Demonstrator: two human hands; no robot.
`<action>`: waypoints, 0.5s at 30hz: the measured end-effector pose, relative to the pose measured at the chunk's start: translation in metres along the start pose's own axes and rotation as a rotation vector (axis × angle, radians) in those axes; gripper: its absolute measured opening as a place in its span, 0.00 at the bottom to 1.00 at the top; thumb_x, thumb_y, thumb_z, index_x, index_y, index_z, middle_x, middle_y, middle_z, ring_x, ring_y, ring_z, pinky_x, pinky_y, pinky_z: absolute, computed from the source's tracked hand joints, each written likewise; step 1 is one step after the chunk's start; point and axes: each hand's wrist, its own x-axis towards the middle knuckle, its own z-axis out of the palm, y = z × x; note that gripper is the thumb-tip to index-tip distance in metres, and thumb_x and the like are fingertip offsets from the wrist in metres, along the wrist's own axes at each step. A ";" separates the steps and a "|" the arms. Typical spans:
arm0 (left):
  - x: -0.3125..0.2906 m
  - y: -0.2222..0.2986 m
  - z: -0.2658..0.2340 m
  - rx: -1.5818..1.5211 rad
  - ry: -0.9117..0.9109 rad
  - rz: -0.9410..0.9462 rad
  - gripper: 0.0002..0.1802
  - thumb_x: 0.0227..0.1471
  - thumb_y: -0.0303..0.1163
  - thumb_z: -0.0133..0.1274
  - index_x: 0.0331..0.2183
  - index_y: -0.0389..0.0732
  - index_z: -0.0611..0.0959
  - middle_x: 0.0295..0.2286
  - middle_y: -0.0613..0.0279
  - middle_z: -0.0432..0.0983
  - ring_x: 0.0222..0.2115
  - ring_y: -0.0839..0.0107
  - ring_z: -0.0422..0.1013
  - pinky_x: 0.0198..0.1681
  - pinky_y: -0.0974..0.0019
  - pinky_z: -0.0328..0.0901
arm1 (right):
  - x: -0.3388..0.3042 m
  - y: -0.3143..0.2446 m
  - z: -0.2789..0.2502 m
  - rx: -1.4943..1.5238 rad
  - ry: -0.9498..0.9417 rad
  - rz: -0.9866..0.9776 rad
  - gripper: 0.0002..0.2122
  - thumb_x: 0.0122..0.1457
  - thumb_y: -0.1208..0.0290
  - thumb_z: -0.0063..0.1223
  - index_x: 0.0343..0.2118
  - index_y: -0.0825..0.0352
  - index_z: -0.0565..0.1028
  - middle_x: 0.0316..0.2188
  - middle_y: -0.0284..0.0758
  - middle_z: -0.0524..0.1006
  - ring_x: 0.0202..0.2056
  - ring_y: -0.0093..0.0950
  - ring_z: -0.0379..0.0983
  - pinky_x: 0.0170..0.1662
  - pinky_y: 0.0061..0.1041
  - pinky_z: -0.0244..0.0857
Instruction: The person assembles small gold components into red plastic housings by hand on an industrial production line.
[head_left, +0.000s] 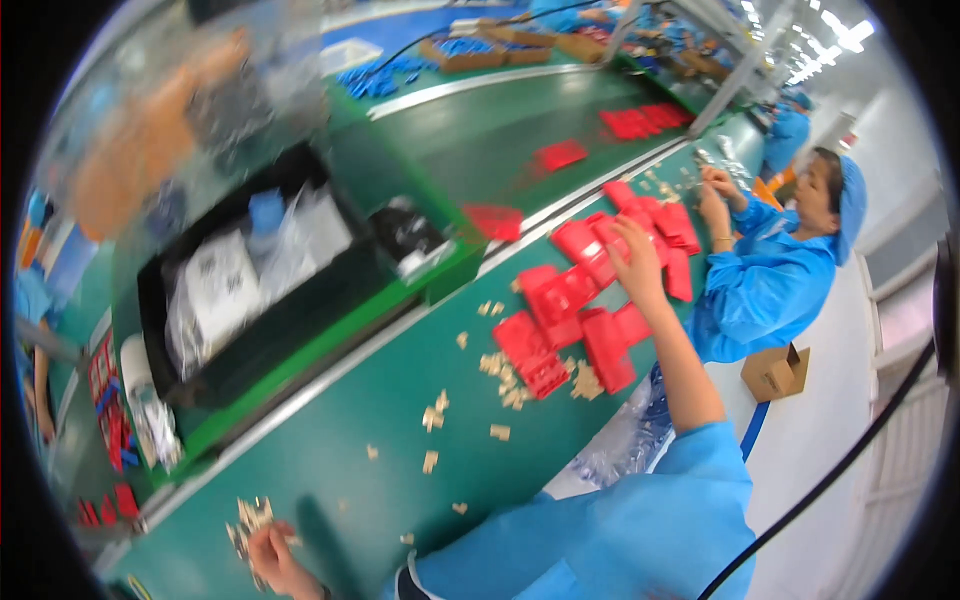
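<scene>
room: green bench (310, 435), left fingers (264, 548) to red parts (560, 295) | low clutter: small pieces (500, 432) | far side: black bin (285, 325)

The lower edge cuts off the left hand (277, 562) near the wrist. This hand partly hides metallic pieces (255, 514) too small to identify. A red part (495, 222) is blurred.

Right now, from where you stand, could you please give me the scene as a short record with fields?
Left hand: at small metallic pieces, lower left; grip unclear
Right hand: at a pile of red plastic parts; grip unclear
Green work surface: loose pale pieces scattered between the hands
Far side: black bin holding a white package
Nearby: co-worker in blue, on the right
</scene>
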 end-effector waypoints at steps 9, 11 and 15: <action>0.009 0.043 0.036 0.461 -0.728 0.486 0.25 0.45 0.26 0.57 0.49 0.37 0.74 0.50 0.50 0.68 0.53 0.55 0.63 0.56 0.58 0.58 | -0.139 -0.252 0.032 0.473 -0.462 -0.462 0.23 0.46 0.72 0.58 0.49 0.64 0.70 0.53 0.39 0.66 0.54 0.40 0.62 0.54 0.40 0.56; 0.008 0.047 0.027 0.473 -0.677 0.458 0.26 0.45 0.26 0.57 0.49 0.37 0.73 0.51 0.49 0.67 0.54 0.54 0.62 0.57 0.57 0.57 | -0.150 -0.266 0.023 0.525 -0.499 -0.525 0.25 0.46 0.71 0.59 0.50 0.63 0.69 0.54 0.39 0.66 0.55 0.41 0.62 0.54 0.41 0.56; 0.011 0.018 -0.019 0.654 -0.263 0.219 0.25 0.43 0.22 0.56 0.47 0.36 0.74 0.47 0.48 0.70 0.50 0.53 0.64 0.55 0.55 0.57 | -0.163 -0.250 0.020 0.419 -0.567 -0.661 0.28 0.47 0.68 0.59 0.53 0.61 0.66 0.58 0.41 0.61 0.59 0.41 0.56 0.58 0.42 0.52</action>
